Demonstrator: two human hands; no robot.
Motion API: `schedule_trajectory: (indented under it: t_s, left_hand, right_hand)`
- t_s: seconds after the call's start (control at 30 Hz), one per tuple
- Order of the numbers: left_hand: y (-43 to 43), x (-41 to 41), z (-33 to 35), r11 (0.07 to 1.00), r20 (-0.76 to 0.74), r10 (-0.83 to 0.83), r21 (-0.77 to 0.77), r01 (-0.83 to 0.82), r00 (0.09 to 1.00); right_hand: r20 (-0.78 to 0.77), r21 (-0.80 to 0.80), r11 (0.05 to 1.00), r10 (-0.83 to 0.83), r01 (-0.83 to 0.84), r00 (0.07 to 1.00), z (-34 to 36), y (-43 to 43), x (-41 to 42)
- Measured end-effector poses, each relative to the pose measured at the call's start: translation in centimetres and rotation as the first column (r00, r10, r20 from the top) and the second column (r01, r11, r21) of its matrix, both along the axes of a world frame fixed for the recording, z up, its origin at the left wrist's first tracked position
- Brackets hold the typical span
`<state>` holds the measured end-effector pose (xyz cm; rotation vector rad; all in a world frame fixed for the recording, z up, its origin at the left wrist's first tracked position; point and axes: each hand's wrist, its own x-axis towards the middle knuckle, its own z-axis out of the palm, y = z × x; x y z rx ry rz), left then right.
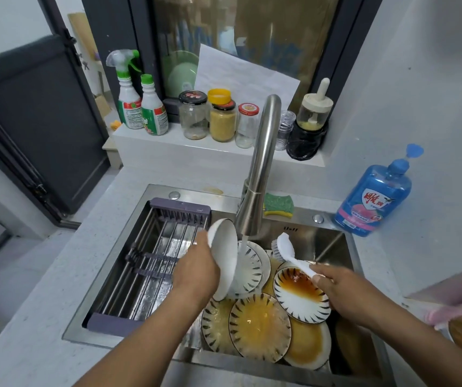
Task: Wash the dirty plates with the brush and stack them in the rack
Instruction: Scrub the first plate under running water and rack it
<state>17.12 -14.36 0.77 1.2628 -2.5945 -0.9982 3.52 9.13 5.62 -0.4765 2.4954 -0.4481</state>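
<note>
Gripping a plate (pixel 225 255) on edge under the tap (pixel 255 191), the left hand (pixel 196 270) has dirty plates (pixel 260 325) below, while the right hand (pixel 336 289) holds the brush (pixel 288 252).

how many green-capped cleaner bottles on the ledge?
2. Both stand at the ledge's left end: the trigger-spray bottle furthest left, the screw-cap bottle beside it, next to the black-lidded jar. No more seem hidden.

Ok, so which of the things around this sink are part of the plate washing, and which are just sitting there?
In the job: white plate in the left hand, brush in the right hand, dirty plates in the sink, rack, running tap.
Just lying about: green sponge, blue bottle, spray bottles, jars.
</note>
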Motion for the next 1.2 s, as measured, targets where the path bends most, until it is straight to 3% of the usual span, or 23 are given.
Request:
schedule_trajectory:
  t_s: [0.1,0.23,0.5,0.8,1.2]
  left_hand:
    - [-0.6,-0.4,1.3,0.913,0.184,-0.178,-0.334,0.232,0.967]
    - [-3.0,-0.4,2.7,0.852,0.224,-0.182,-0.45,0.267,0.958]
    - [-11.1,1.2,4.6,0.918,0.143,0.065,-0.396,-0.003,0.988]
    - [-16.8,2.5,0.6,0.916,0.269,0.12,-0.401,-0.002,0.956]
    - [-18.9,-0.2,-2.5,0.934,0.33,0.154,-0.355,-0.029,0.931]
  right_hand:
    - [-0.02,0.033,0.999,0.031,-0.03,0.999,0.0,-0.6,0.2]
    - [-0.054,0.101,0.988,0.119,-0.113,0.991,0.3,-1.3,0.5]
    - [0.021,0.151,0.966,0.208,-0.209,0.978,-0.4,-2.2,1.2]
    - [0.063,0.14,0.957,0.247,-0.253,0.967,-1.0,-3.3,2.1]
    - [0.051,0.176,0.942,0.282,-0.287,0.958,-0.5,-3.9,2.4]
